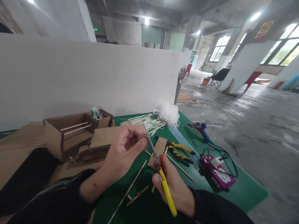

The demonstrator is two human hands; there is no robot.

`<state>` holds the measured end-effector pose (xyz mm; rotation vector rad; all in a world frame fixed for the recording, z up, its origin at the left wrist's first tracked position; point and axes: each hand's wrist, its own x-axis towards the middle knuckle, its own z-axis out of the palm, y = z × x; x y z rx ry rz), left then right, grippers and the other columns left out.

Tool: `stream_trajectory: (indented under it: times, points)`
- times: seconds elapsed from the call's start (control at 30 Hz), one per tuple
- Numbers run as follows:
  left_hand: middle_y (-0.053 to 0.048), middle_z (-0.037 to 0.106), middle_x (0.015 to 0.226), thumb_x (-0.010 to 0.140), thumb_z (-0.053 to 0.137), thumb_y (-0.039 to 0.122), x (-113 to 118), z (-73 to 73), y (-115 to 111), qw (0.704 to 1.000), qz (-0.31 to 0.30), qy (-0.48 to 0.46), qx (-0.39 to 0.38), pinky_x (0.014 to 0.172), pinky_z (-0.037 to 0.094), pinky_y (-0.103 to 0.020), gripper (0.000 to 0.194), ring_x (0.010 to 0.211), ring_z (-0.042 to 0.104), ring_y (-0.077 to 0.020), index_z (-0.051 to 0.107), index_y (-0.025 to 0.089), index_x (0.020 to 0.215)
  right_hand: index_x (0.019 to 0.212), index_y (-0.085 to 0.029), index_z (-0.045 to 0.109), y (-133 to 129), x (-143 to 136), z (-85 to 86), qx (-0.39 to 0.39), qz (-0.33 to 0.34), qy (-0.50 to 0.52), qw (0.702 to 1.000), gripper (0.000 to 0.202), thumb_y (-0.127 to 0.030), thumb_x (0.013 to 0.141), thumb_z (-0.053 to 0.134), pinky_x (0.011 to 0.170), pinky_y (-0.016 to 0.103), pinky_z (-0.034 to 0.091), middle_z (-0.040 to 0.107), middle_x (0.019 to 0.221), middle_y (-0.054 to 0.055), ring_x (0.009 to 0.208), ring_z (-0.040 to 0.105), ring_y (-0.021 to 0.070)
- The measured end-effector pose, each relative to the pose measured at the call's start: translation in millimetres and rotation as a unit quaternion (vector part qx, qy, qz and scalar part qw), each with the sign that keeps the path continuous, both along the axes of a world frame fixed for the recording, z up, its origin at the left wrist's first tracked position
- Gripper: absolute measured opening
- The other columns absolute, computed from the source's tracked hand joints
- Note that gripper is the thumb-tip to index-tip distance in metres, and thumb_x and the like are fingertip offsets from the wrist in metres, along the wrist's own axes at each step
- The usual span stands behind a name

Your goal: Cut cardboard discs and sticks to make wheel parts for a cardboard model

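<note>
My left hand is closed, pinching a small round brown piece of cardboard between thumb and fingers. In my right hand is a pair of scissors with yellow handles; the blades point up and away, right beside the cardboard piece. Whether a blade touches the piece I cannot tell. Beneath the hands lie a flat cardboard strip, a long thin wooden stick and a small assembly of short sticks. Yellow-and-black pliers rest just right of the strip.
On the left stands a cardboard box with sticks across it. A pile of sticks and tangled white string lie at the back of the green table. A blue glue gun and purple power strip sit right. A white panel rises behind.
</note>
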<state>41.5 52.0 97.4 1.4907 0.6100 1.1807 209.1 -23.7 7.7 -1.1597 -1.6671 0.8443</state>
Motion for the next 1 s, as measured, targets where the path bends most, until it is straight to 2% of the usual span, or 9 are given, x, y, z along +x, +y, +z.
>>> stream_trajectory:
  times: [0.2, 0.37, 0.57, 0.7, 0.9, 1.0]
  points:
    - [0.003, 0.059, 0.085, 0.088, 0.068, 0.020, 0.7, 0.6, 0.1, 1.000, 0.011, 0.002, 0.009, 0.069, 0.051, -0.022, 0.014, 0.072, 0.058, -0.0095, 0.055, 0.021, 0.093, 0.101, -0.024, 0.045, -0.4, 0.2, 0.9, -0.022, -0.015, -0.012, 1.000, 0.018, -0.038, 0.094, 0.053, 0.073, 0.031, 0.044, 0.047, 0.084, -0.001, 0.076, 0.047, 0.0176]
    - [0.005, 0.057, 0.079, 0.086, 0.067, 0.018, 1.9, 1.7, -1.1, 0.999, 0.033, 0.013, -0.003, 0.065, 0.050, -0.023, 0.017, 0.068, 0.056, -0.0097, 0.052, 0.021, 0.094, 0.093, -0.022, 0.045, 0.4, 0.5, 6.3, -0.039, -0.005, 0.000, 0.999, 0.029, -0.051, 0.095, 0.049, 0.068, 0.030, 0.040, 0.048, 0.083, -0.001, 0.073, 0.043, 0.0162]
    - [0.005, 0.056, 0.077, 0.085, 0.066, 0.019, 0.1, 2.7, -1.9, 0.999, 0.047, 0.022, 0.002, 0.063, 0.049, -0.022, 0.017, 0.066, 0.055, -0.0094, 0.050, 0.021, 0.090, 0.086, -0.022, 0.045, 1.1, 1.3, 5.8, -0.038, -0.013, -0.002, 0.999, 0.040, -0.061, 0.093, 0.049, 0.058, 0.026, 0.034, 0.042, 0.077, -0.003, 0.066, 0.036, 0.0138]
    - [0.005, 0.056, 0.077, 0.085, 0.065, 0.018, 0.1, 3.9, -3.0, 0.999, 0.049, 0.021, 0.010, 0.062, 0.050, -0.022, 0.017, 0.065, 0.055, -0.0093, 0.050, 0.021, 0.091, 0.091, -0.022, 0.047, -1.0, 1.8, 3.3, -0.019, 0.001, -0.010, 1.000, 0.037, -0.059, 0.095, 0.046, 0.061, 0.028, 0.038, 0.046, 0.080, -0.001, 0.068, 0.041, 0.0149]
    - [0.005, 0.054, 0.075, 0.082, 0.067, 0.016, 1.5, 8.1, -5.1, 0.998, 0.051, 0.015, 0.025, 0.058, 0.047, -0.021, 0.019, 0.063, 0.055, -0.0092, 0.050, 0.021, 0.087, 0.109, -0.023, 0.046, -2.9, 1.9, 5.3, -0.003, 0.052, -0.020, 0.998, 0.029, -0.049, 0.097, 0.046, 0.074, 0.032, 0.048, 0.053, 0.094, 0.004, 0.079, 0.050, 0.0193]
    - [0.005, 0.056, 0.075, 0.080, 0.070, 0.017, 1.5, 8.9, -6.0, 0.999, 0.049, 0.011, 0.013, 0.058, 0.048, -0.021, 0.022, 0.063, 0.055, -0.0100, 0.050, 0.021, 0.085, 0.110, -0.023, 0.046, -3.0, 0.7, 6.2, 0.001, 0.052, -0.009, 0.999, 0.028, -0.048, 0.098, 0.044, 0.073, 0.032, 0.049, 0.052, 0.091, 0.004, 0.079, 0.051, 0.0199]
